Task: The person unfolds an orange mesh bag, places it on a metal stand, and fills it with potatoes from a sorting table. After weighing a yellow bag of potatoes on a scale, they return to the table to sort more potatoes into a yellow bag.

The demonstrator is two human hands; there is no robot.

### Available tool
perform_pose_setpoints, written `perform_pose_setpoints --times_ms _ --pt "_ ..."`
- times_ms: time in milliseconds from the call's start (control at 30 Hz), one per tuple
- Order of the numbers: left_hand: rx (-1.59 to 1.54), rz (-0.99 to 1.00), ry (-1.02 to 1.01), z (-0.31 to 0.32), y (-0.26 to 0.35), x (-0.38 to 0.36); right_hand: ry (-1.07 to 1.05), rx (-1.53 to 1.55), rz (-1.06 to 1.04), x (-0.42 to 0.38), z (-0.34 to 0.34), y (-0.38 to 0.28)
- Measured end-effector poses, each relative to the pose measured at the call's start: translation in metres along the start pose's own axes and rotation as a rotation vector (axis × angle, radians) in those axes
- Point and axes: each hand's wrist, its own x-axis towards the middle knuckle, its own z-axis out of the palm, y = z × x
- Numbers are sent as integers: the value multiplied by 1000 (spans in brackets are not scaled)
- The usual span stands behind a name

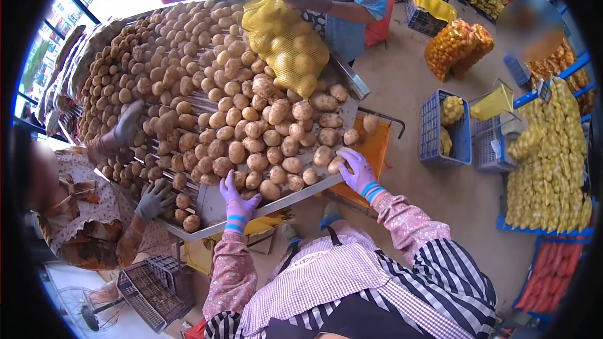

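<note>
Many potatoes (239, 116) cover a metal sorting table (213, 207). My left hand (236, 202), in a purple glove, is at the table's near edge, fingers spread beside the nearest potatoes, holding nothing. My right hand (357, 171), gloved too, is at the right corner with its fingers on a potato (337, 164). One potato (370, 124) is just past the table's right edge, above an orange surface (370, 150). Across the table, a co-worker's dark-gloved hands hold a yellow mesh bag (286, 44) of potatoes over the heap.
Another co-worker's grey-gloved hands (154, 199) are over the table's left side. Blue crates (446, 127) and stacked yellow mesh bags (546, 169) stand on the right. A dark crate (154, 292) lies below left, near a fan (88, 314).
</note>
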Motion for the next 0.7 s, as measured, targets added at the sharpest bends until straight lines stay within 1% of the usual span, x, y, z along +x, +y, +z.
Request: perform_pose_setpoints --times_ms 33,100,133,167,233,267,400,467,500,567,700 --pt "4 0 -6 9 8 2 0 2 7 -5 -3 7" --pt "-15 -19 -2 28 25 4 81 19 89 -12 -12 24" --pt "0 -1 -9 31 37 2 167 43 89 -14 -13 35" --pt "6 2 -17 33 45 3 171 46 99 -15 -13 48" --pt "71 50 -94 37 59 5 278 65 256 -18 -15 68" --pt "68 19 -96 39 68 6 294 81 302 -20 -15 75" --pt "61 -4 -142 39 72 10 238 74 329 -27 -16 83" --pt "83 62 -131 39 74 10 142 93 382 -27 -17 74" --pt "85 57 -136 40 74 12 138 93 388 -25 -13 69" --pt "75 139 -166 40 82 14 114 246 480 -25 2 64" --pt "46 232 -274 55 98 24 160 303 447 -23 32 79"
